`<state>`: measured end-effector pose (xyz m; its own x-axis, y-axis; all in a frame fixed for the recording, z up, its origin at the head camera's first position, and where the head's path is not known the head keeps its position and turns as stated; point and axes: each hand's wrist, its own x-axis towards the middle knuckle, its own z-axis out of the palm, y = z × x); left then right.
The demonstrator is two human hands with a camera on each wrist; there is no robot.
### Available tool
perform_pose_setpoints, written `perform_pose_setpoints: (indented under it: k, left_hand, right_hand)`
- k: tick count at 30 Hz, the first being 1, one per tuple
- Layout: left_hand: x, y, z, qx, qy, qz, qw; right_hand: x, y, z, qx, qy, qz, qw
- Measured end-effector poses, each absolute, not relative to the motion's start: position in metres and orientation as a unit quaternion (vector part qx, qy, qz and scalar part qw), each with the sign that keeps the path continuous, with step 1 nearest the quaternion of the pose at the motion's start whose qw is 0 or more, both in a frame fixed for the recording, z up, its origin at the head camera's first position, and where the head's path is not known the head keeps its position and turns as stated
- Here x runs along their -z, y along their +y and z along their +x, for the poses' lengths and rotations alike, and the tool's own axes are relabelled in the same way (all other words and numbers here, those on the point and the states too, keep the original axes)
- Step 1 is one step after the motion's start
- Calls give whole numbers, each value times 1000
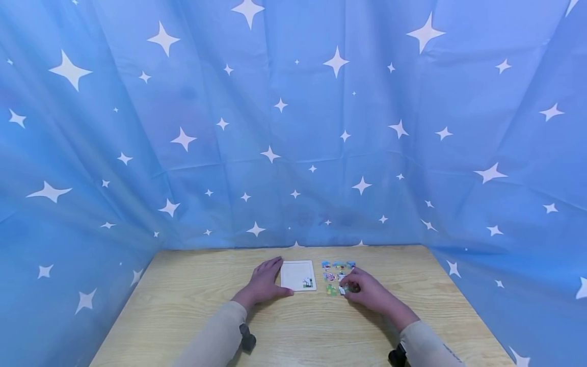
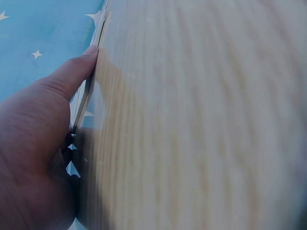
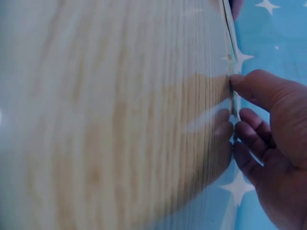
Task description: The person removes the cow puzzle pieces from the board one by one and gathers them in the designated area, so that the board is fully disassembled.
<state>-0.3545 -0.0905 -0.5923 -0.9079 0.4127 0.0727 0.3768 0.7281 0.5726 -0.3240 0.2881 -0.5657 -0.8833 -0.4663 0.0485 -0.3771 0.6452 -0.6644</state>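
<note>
A white square puzzle tray (image 1: 293, 274) lies flat on the wooden table, with one picture piece (image 1: 307, 282) set in its near right corner. My left hand (image 1: 263, 283) spans the tray's left side, fingers extended to the far corner and thumb along the near edge. In the left wrist view the straight thumb (image 2: 79, 67) touches the tray's thin edge. Right of the tray, my right hand (image 1: 367, 291) pinches a small puzzle piece (image 1: 342, 290) at the near end of the loose pieces. Its thumb (image 3: 259, 86) shows at that edge in the right wrist view; the palm hides part of the group.
Several colourful puzzle pieces (image 1: 329, 277) lie in loose rows between the tray and my right hand. The wooden table (image 1: 312, 331) stretches around them. Behind and on both sides hangs a blue curtain (image 1: 293, 168) with white stars.
</note>
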Motion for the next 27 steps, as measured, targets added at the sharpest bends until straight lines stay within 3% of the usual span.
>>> perform_pose_setpoints:
  k: [17,27]
  left_hand:
    - [591,-91,-354,-306,926,219,25]
    - [589,-90,-351,-313,926,210,35]
  right_hand:
    - [561,283,-321,348,912,-212,47]
    - [559,254,-318,338,914,-222,28]
